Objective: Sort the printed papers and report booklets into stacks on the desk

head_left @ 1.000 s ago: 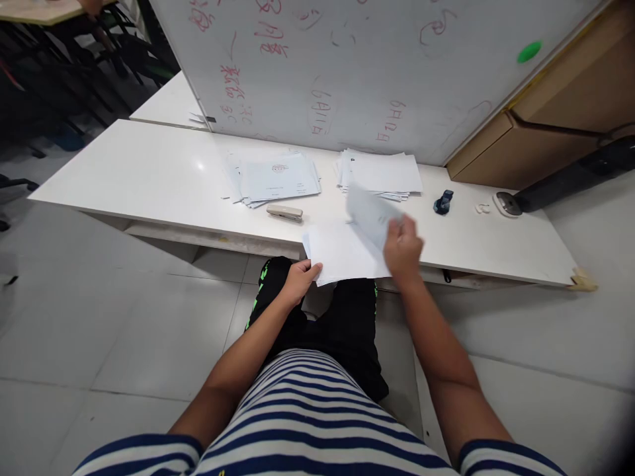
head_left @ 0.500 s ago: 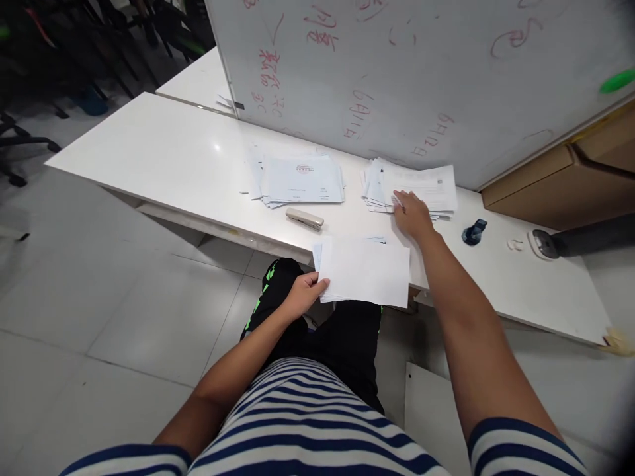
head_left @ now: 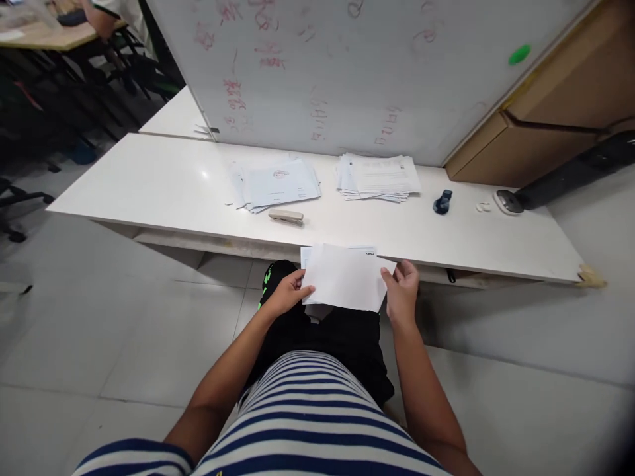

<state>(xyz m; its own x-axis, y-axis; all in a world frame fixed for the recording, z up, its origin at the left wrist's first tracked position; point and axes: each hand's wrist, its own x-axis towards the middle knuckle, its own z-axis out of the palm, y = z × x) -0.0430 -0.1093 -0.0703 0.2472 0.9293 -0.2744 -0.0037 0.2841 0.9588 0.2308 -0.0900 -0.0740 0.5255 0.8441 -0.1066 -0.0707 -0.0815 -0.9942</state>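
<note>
My left hand and my right hand hold a small stack of white sheets by its two short sides, over my lap at the front edge of the low white table. Both hands are closed on the stack. On the table lie a pile of papers with a red stamp, a second printed pile further right, and a beige stapler between the stamped pile and the held sheets.
A whiteboard with red writing leans behind the table. A small dark blue object, a white bit and a round grey object lie at the table's right. A brown cabinet stands at right. Another person sits at a desk far left.
My right hand laid a sheet on the right-hand pile, then came back to the held stack's right edge. The stack has shifted toward me, off the table's front edge.
</note>
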